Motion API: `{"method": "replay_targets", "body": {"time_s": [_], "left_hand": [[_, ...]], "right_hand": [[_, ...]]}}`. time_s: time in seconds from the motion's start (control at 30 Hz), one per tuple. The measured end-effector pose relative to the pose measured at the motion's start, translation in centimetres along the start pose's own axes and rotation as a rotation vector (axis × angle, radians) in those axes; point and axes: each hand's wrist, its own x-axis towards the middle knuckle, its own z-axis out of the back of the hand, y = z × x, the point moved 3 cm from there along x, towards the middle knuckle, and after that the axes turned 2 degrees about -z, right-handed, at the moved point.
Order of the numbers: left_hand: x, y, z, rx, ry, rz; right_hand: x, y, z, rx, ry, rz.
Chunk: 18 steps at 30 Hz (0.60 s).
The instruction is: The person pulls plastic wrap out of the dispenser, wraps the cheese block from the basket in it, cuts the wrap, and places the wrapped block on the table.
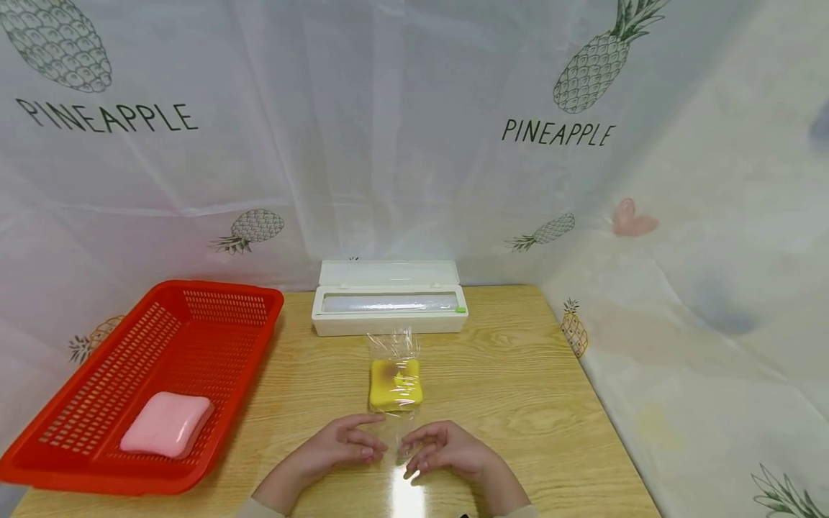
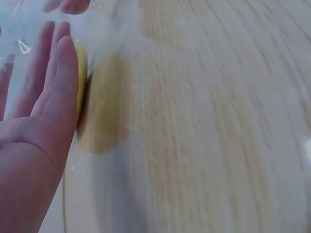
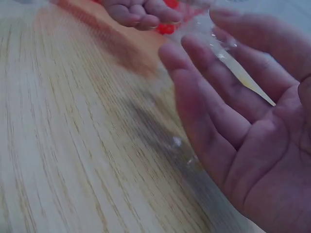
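A yellow rounded-square block [image 1: 391,394] lies on the wooden table in front of me, with a sheet of clear cling film [image 1: 395,348] over it. The film reaches past the block at the far side and towards me. My left hand [image 1: 345,442] is at the near left of the film, its fingers loosely bent and holding nothing. Opposite it, my right hand [image 1: 451,450] has its fingertips right at the film's near end. In the right wrist view its fingers [image 3: 209,116] are spread and relaxed, with shiny film behind them.
Behind the block stands a white cling film box [image 1: 390,324], lid raised, with a roll inside. A red plastic basket [image 1: 236,374] on the left holds a pink rounded block [image 1: 167,424]. Pineapple-print curtains [image 1: 388,144] enclose the back and right.
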Motion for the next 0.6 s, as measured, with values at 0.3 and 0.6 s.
{"method": "replay_targets", "body": {"time_s": [0.3,0.6], "left_hand": [[1.1,-1.3,-0.2,0.22,-0.246,-0.057],[2.9,-3.4,0.0,0.406,-0.509,-0.015]], "right_hand": [[0.5,1.4,-0.2,-0.195,-0.284,-0.03],[1.7,3.1,0.2,-0.263,-0.483,0.016]]}}
